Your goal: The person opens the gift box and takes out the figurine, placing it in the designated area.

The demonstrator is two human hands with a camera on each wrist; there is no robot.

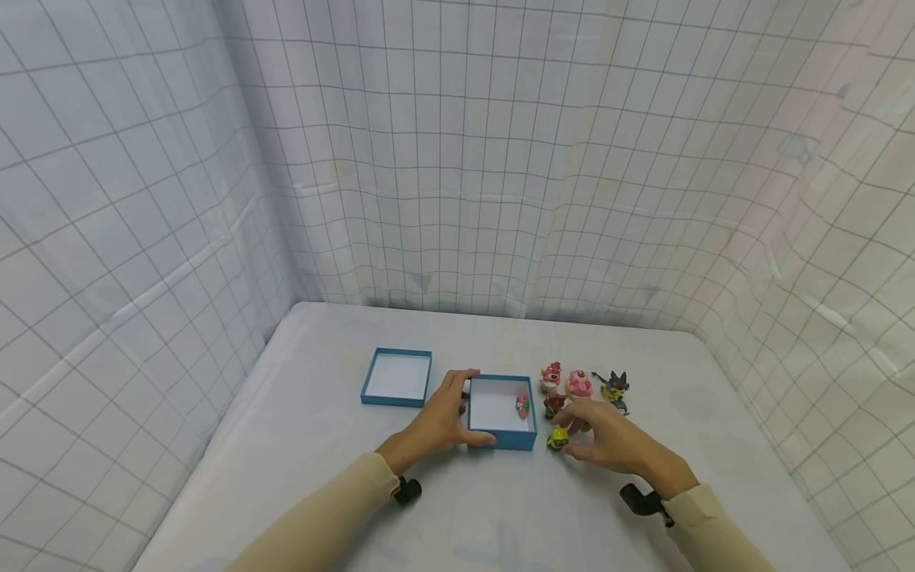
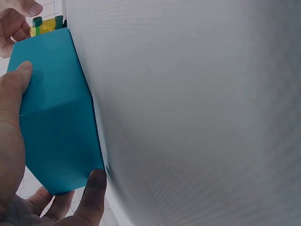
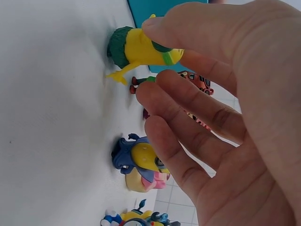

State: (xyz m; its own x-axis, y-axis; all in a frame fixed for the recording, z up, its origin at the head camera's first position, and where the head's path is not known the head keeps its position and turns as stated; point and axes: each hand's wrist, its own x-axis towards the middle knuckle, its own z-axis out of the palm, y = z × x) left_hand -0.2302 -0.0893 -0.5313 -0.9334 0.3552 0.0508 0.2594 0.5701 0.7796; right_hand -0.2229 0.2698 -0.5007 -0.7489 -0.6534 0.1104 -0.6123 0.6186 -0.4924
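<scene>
My left hand (image 1: 439,417) grips a blue box (image 1: 511,440) from its left side, thumb on the near wall and fingers round the far corner. The box is open on top, white inside, with a small pink-and-green figurine (image 1: 523,405) lying against its right wall. Just right of the box, my right hand (image 1: 608,437) pinches a yellow toy figurine (image 3: 141,47) with a green skirt and green glasses between thumb and index finger. Its remaining fingers are spread loosely. In the left wrist view the box's blue wall (image 2: 61,141) fills much of the left side.
A shallow blue lid (image 1: 393,401) with a white inside lies left of the box. Beyond my right hand stand several figurines: a red-and-pink one (image 1: 550,376), a pink bear (image 1: 579,384), a brown one (image 1: 554,405) and a dark-eared one (image 1: 615,385). Gridded white curtains surround the white table (image 1: 322,342).
</scene>
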